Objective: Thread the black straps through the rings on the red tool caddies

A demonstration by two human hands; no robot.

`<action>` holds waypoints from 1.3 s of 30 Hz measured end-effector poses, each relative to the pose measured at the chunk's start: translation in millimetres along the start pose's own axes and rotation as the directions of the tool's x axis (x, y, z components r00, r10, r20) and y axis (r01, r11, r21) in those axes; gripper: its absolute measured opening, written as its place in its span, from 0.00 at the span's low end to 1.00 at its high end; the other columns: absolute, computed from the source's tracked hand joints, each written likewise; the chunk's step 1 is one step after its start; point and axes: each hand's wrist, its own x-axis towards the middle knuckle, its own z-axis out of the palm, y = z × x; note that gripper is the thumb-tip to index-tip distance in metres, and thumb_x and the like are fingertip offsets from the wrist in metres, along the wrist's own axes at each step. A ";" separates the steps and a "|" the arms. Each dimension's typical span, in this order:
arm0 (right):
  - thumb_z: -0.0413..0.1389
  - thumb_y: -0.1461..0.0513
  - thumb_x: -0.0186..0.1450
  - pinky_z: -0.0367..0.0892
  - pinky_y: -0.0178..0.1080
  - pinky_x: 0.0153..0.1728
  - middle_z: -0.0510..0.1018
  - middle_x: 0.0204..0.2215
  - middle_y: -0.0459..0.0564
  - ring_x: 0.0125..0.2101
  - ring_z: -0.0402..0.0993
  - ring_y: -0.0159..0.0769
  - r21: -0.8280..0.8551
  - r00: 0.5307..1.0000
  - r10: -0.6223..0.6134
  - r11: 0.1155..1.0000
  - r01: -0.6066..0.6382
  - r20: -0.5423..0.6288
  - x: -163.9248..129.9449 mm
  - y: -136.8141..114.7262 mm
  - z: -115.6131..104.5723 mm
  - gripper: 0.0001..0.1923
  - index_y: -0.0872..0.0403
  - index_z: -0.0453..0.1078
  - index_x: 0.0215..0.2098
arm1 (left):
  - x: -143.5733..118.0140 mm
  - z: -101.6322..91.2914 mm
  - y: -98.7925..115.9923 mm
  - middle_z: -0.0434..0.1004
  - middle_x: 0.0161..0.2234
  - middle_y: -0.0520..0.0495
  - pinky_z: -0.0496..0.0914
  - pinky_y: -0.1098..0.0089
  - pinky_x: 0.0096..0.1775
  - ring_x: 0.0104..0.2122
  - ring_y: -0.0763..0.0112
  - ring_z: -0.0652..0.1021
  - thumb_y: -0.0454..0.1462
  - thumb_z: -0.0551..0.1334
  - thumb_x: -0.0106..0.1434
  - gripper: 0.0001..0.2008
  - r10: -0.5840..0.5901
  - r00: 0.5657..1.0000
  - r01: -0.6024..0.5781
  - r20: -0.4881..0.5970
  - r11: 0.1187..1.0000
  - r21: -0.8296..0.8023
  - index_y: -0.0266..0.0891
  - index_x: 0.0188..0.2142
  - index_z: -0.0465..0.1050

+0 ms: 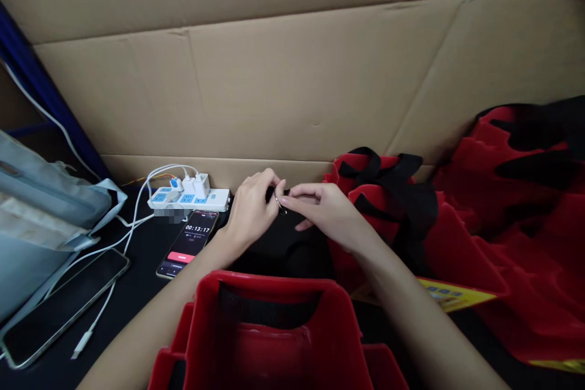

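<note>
Overhead, black table [146, 244], cardboard wall [292, 85], power strip [189, 196], 2 phones [188, 242]

Dark table [146, 250] backed by a cardboard wall

Far left lies a white power strip [189, 198]; two phones [187, 244] [64, 308] nearer, a grey bag [41, 207] at left, red bags [512, 225] piled right, one [274, 329] nearest.

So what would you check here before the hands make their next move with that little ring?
1. Metal ring pinched between both hands: ok.
2. Left hand grip on the ring: ok, fingertips closed on it.
3. Right hand grip: ok, fingertips meet the ring.
4. Ring open or closed: cannot tell, too small.
5. Red bag below the forearms, mouth open: ok.
6. Phone with timer apart from the hands: ok.
</note>
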 end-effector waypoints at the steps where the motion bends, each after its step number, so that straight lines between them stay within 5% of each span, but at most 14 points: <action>1: 0.58 0.55 0.54 0.70 0.29 0.21 0.71 0.25 0.46 0.28 0.68 0.29 -0.006 1.000 -0.022 1.000 0.022 0.004 0.3 1.2 -0.1 0.15 0.58 0.72 0.32 | 0.2 0.3 -1.2 0.72 0.26 0.50 0.63 0.70 0.32 0.27 0.72 0.71 0.36 0.54 0.63 0.07 0.007 1.000 -0.007 0.009 1.000 0.002 0.38 0.28 0.63; 7: 0.55 0.58 0.56 0.73 0.31 0.24 0.60 0.22 0.41 0.24 0.62 0.25 0.024 0.957 -0.167 0.984 0.178 -0.238 8.3 7.6 -9.4 0.09 0.54 0.60 0.26 | 4.4 -1.0 -16.6 0.76 0.33 0.48 0.64 0.67 0.37 0.33 0.69 0.74 0.35 0.50 0.66 0.09 0.050 0.992 -0.050 0.119 0.999 0.001 0.39 0.36 0.69; 11: 0.52 0.59 0.60 0.70 0.29 0.20 0.66 0.27 0.43 0.24 0.68 0.26 0.170 0.918 -0.079 0.973 0.156 -0.390 9.1 3.1 -18.8 0.09 0.53 0.55 0.28 | 8.1 -5.8 -24.4 0.76 0.40 0.46 0.65 0.68 0.39 0.39 0.68 0.75 0.32 0.49 0.66 0.11 0.061 0.982 -0.053 0.178 0.998 -0.045 0.39 0.42 0.68; 15: 0.52 0.63 0.61 0.67 0.27 0.18 0.71 0.26 0.47 0.23 0.71 0.27 0.289 0.985 0.077 0.957 -0.028 -0.156 2.7 -3.6 -17.4 0.05 0.54 0.58 0.31 | 9.6 -10.2 -22.3 0.75 0.34 0.47 0.65 0.71 0.35 0.33 0.70 0.74 0.25 0.48 0.60 0.14 0.070 0.973 -0.054 0.220 0.996 -0.077 0.37 0.39 0.67; 20: 0.56 0.64 0.60 0.68 0.25 0.21 0.73 0.28 0.48 0.27 0.71 0.26 0.319 0.985 0.134 0.934 -0.161 0.104 0.2 -0.1 -9.1 0.04 0.58 0.67 0.33 | 9.3 -12.6 -15.7 0.73 0.34 0.48 0.65 0.70 0.36 0.35 0.68 0.73 0.22 0.48 0.51 0.19 0.081 0.965 -0.058 0.250 0.994 -0.098 0.37 0.39 0.66; 25: 0.57 0.66 0.58 0.72 0.30 0.29 0.74 0.38 0.52 0.38 0.74 0.32 0.455 0.963 0.204 0.850 -0.264 0.177 2.5 6.0 1.4 0.08 0.58 0.69 0.37 | 8.2 -12.6 -8.7 0.73 0.37 0.47 0.65 0.69 0.39 0.37 0.68 0.73 0.23 0.47 0.50 0.19 0.083 0.961 -0.044 0.263 0.987 -0.151 0.38 0.38 0.66; 30: 0.57 0.68 0.56 0.71 0.28 0.28 0.75 0.30 0.48 0.31 0.73 0.28 0.595 0.956 0.200 0.749 -0.291 0.216 4.5 7.5 5.6 0.05 0.57 0.68 0.32 | 8.0 -14.5 -4.4 0.73 0.36 0.47 0.66 0.69 0.39 0.37 0.68 0.72 0.23 0.48 0.49 0.19 0.088 0.970 -0.047 0.228 0.983 -0.179 0.38 0.38 0.67; 39: 0.56 0.70 0.53 0.70 0.27 0.21 0.62 0.15 0.37 0.15 0.60 0.19 0.503 0.959 0.198 0.819 -0.276 0.203 1.9 7.8 9.8 0.06 0.57 0.62 0.24 | 11.5 -21.0 4.0 0.72 0.32 0.49 0.66 0.73 0.35 0.32 0.74 0.72 0.34 0.48 0.66 0.10 0.057 0.965 0.023 0.256 0.954 -0.300 0.39 0.37 0.67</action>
